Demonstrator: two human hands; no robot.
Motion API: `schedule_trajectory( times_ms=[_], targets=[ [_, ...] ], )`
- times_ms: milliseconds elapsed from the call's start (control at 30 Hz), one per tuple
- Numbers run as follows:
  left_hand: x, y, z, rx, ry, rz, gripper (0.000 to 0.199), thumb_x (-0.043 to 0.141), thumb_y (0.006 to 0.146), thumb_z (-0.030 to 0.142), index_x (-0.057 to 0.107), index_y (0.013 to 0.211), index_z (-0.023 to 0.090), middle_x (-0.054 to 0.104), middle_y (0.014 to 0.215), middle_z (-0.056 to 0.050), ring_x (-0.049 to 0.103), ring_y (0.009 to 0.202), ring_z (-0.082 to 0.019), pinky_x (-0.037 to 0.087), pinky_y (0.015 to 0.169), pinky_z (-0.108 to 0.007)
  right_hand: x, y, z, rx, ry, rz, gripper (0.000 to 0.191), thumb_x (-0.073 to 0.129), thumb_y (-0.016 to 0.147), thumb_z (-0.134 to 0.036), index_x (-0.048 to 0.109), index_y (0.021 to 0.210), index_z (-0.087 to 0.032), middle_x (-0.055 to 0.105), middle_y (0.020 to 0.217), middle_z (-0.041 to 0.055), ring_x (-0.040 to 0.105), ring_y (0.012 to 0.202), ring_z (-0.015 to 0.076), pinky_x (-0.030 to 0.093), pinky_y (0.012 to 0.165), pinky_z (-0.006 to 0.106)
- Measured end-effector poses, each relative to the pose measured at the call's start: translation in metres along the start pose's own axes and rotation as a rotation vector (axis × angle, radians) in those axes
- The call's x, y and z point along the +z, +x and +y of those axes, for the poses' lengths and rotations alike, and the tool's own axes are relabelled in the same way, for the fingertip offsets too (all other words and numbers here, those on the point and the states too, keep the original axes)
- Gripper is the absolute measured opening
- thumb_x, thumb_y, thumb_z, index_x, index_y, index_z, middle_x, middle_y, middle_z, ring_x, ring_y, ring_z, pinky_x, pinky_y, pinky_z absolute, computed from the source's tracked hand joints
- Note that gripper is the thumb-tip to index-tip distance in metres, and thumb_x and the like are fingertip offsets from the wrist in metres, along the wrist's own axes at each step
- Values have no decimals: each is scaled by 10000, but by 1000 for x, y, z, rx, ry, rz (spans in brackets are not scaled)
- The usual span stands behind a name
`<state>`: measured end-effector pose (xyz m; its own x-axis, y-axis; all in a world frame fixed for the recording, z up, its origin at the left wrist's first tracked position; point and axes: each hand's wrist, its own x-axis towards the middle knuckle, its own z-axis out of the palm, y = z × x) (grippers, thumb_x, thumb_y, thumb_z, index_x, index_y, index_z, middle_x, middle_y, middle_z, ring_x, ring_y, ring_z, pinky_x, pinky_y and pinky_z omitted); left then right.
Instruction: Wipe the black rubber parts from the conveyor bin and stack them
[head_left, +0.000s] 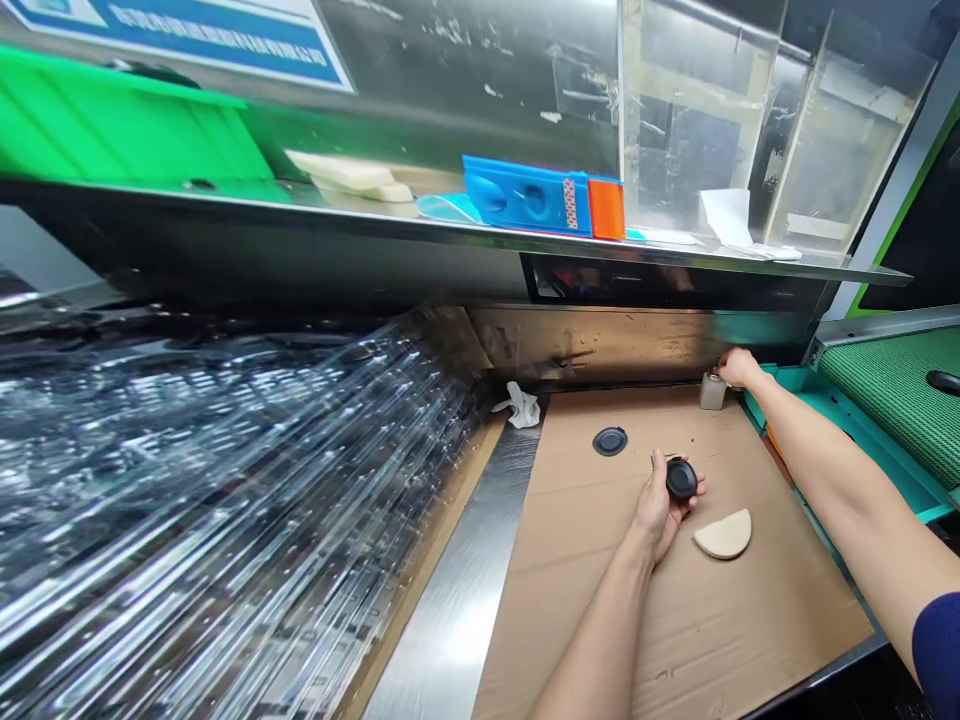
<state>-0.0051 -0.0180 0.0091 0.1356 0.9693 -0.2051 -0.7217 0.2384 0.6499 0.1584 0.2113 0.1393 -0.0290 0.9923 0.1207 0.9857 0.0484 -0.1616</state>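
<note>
My left hand (658,508) holds a round black rubber-like disc (681,478) in its palm, with the fingers curled up around the edge. A second dark disc (610,441) lies flat on the brown cardboard sheet (675,610), a little beyond that hand. A beige half-round pad (724,534) rests on the cardboard just right of my left hand, not touching it. At the far edge of the cardboard, my right hand (739,367) closes on the top of a small grey-white bottle (712,393).
A stack of clear plastic sheets (225,490) fills the left side, beyond a steel strip (457,590). A crumpled white cloth (523,405) lies at the cardboard's far left corner. A green belt conveyor (892,400) in a teal frame runs along the right. A steel shelf (450,225) overhangs the far side.
</note>
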Motion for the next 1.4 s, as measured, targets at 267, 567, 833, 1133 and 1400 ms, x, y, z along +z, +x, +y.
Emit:
schedule_trajectory(
  times_ms=[267, 567, 833, 1133, 1400],
  targets=[
    [-6, 3, 9, 14, -11, 41, 625, 391, 965, 724, 580, 1124, 150, 728, 862, -147, 628, 532, -151, 364, 425, -202, -12, -45, 0, -59, 393, 259, 364, 474, 1019, -426, 700, 1090, -150, 754, 960, 123, 726, 934, 224, 549, 788, 283],
    [0, -1, 7, 21, 126, 57, 507, 338, 1014, 551, 622, 1028, 131, 699, 695, -95, 559, 426, -138, 271, 348, -197, 56, -206, -6, -470, 723, 142, 235, 566, 983, -368, 733, 984, -203, 746, 912, 35, 683, 843, 175, 498, 750, 266],
    [-1, -1, -11, 94, 551, 121, 602, 382, 962, 642, 651, 772, 137, 594, 442, -61, 444, 289, -134, 292, 320, -226, 95, -212, -1, -614, 548, 135, 175, 577, 980, -249, 732, 1038, -196, 718, 975, 63, 668, 859, 166, 474, 775, 254],
    [4, -5, -14, 135, 684, 178, 614, 404, 970, 640, 699, 748, 149, 581, 425, -42, 496, 304, -157, 350, 336, -249, 90, -217, -3, -557, 279, -15, 181, 529, 988, -253, 699, 1020, -199, 727, 1019, 72, 647, 901, 192, 425, 768, 266],
    [6, -9, -15, 147, 824, 180, 664, 366, 978, 656, 679, 652, 169, 567, 408, -54, 456, 289, -154, 332, 305, -256, 77, -215, -3, -590, 202, -92, 155, 554, 955, -227, 689, 888, -191, 731, 957, 67, 620, 832, 195, 354, 686, 287]
  ],
)
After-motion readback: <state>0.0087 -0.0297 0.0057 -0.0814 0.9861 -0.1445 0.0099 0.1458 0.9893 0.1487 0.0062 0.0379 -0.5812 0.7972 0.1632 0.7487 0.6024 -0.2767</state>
